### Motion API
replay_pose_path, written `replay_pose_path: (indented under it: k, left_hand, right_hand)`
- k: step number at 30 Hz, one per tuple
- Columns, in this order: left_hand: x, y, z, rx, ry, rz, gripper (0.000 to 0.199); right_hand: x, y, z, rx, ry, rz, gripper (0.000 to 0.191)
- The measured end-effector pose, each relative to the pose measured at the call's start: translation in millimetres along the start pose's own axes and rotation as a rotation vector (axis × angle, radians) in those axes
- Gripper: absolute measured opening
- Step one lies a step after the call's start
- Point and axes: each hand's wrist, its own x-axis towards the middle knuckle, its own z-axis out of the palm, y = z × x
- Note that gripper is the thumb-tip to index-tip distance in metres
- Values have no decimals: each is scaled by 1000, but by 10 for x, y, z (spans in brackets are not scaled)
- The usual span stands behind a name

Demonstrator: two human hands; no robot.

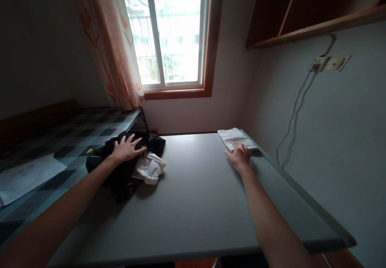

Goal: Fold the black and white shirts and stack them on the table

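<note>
My left hand (127, 149) lies with spread fingers on a heap of black clothes (116, 173) at the table's left side. A crumpled white cloth (150, 169) sticks out of the heap just right of that hand. Over at the far right of the table, my right hand (239, 154) rests its fingers on the near edge of a folded white garment (233, 135). Its fingers are partly spread and not closed round the cloth. Both the heap and the folded piece lie on the pale grey table (193, 203).
To the left stands a bed with a checked cover (69, 139), a sheet of paper (30, 177) on it. Behind are a window (177, 35) and a flowered curtain (105, 39). A cable (294, 115) hangs from the socket (319, 64) on the right wall, below a wooden shelf (316, 26).
</note>
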Motion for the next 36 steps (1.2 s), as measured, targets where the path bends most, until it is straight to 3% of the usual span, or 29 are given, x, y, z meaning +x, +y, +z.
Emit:
replay_pose_path:
  k: [4, 12, 17, 20, 23, 25, 27, 30, 33, 36]
  left_hand:
    - [-102, 179, 135, 119, 91, 24, 74]
    - [-210, 297, 163, 59, 311, 98, 50]
    - [-294, 516, 144, -67, 467, 288, 35]
    - [-321, 736, 195, -181, 452, 409, 28]
    - [-370, 1005, 310, -311, 297, 634, 26]
    - [-432, 1187, 404, -378, 211, 769, 28]
    - [-516, 1349, 493, -410, 212, 834, 39]
    - [-654, 1529, 605, -440, 376, 767, 55]
    - [-769, 1626, 698, -426, 617, 654, 60]
    - [-835, 1669, 791, -350, 661, 704, 62]
  right_hand:
    - [1, 80, 89, -29, -58, 55, 56]
    - [58, 131, 29, -42, -37, 133, 35]
    - [68, -52, -8, 51, -112, 0, 30]
    - [-49, -332, -3, 223, -200, -166, 20]
    - [-246, -672, -4, 552, -327, -342, 10]
    - [-379, -870, -34, 762, -458, -422, 10]
    - [-479, -1015, -96, 923, -640, -441, 18]
    - [-544, -1127, -223, 1109, -786, -307, 25]
    - [-517, -1146, -332, 1354, -777, -10, 28]
    - [-447, -1117, -389, 1555, -753, 225, 29]
